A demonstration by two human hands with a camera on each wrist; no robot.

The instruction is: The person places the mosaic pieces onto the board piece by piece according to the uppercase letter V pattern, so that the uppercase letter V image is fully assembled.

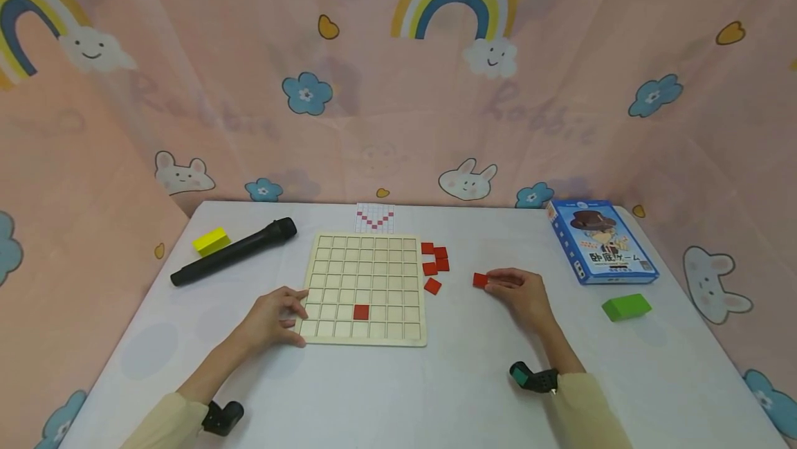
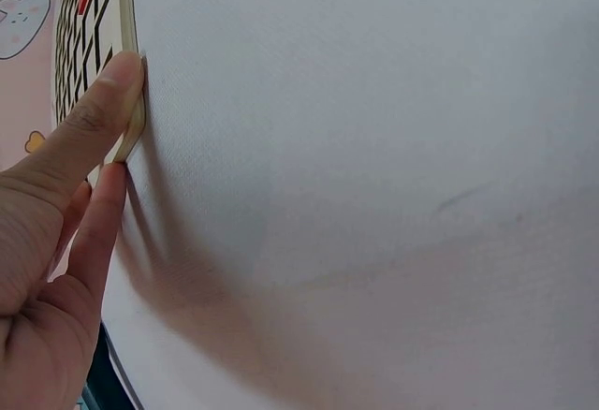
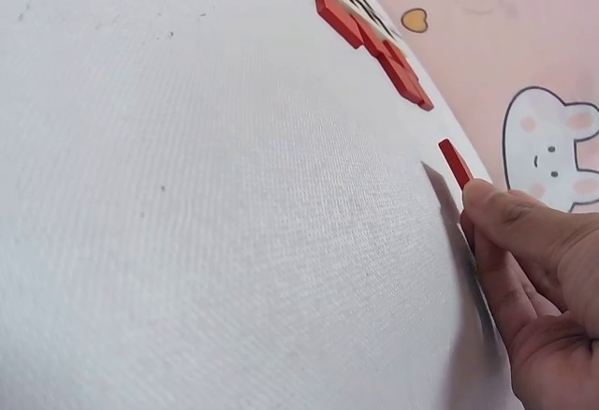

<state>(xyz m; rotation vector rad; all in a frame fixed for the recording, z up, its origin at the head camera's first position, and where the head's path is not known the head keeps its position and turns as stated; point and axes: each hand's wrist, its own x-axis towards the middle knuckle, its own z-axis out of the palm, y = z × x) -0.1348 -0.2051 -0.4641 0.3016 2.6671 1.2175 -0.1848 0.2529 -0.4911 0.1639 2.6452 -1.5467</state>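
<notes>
Over the link I see the right hand (image 1: 521, 295) pinching a red tile (image 1: 480, 280) by one edge, probably to leave the rest free. Left of it, five loose tiles (image 1: 430, 268) lie within easy reach. The left hand (image 1: 276, 317) grips the grid board's (image 1: 407, 346) left edge, likely steadying it; one tile (image 1: 361, 312) sits inside. Beyond the right hand, rightward, a blue box (image 1: 600, 241) seemingly reads "卧底ゲーム"; smaller print is illegible.

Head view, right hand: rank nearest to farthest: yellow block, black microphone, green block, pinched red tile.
From the right hand:
1. Red tile: at its fingertips.
2. Green block: off to its right.
3. Black microphone: left, past the grid board.
4. Yellow block: far left, behind the microphone.
</notes>
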